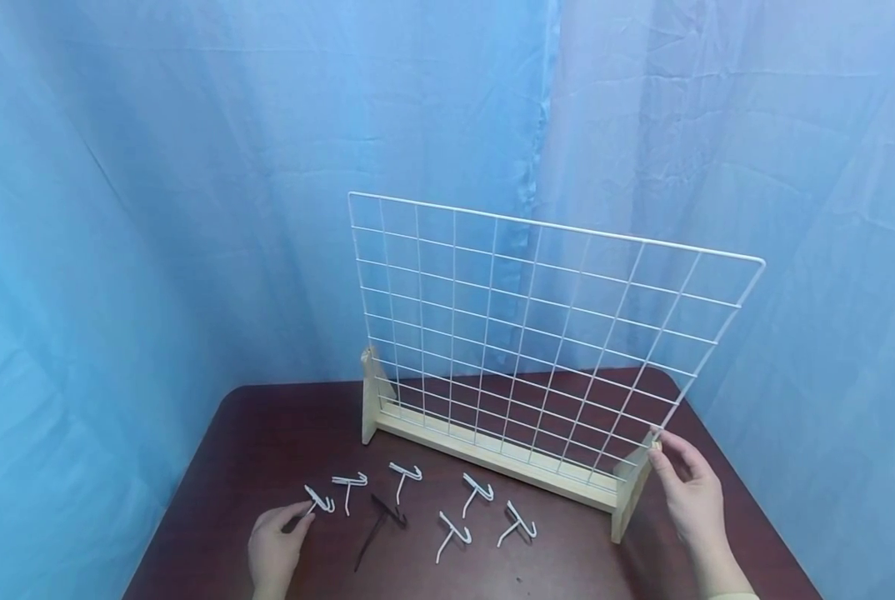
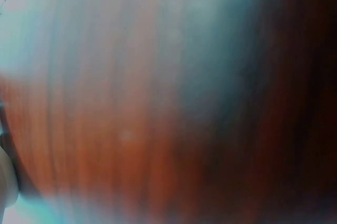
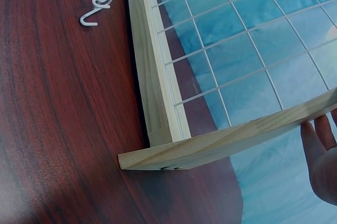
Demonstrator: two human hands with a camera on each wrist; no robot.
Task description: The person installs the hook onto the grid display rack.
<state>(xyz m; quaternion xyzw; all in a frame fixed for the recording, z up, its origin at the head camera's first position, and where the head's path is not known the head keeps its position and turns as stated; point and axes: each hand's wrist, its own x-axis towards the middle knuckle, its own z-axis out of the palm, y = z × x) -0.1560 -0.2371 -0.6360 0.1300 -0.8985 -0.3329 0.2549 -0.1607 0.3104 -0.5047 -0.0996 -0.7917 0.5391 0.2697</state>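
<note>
In the head view, my left hand (image 1: 275,546) pinches a small white wire hook (image 1: 323,502) between thumb and fingers, low over the table at the left. My right hand (image 1: 695,500) grips the top of the right end piece (image 1: 627,492) of a wooden stand (image 1: 492,454), thumb in front and finger behind. A white wire grid panel (image 1: 496,217) stands upright in it, leaning back slightly. The right wrist view shows fingertips (image 3: 310,134) against the end piece's outer side. The left wrist view is blurred, and the held hook cannot be made out there.
Several more white hooks (image 1: 517,525) lie spread before the stand. Among them is one black hook (image 1: 378,521) with a longer arm. All stand on a dark red wood-grain table (image 1: 290,433). Blue curtains (image 1: 192,208) hang behind and beside it.
</note>
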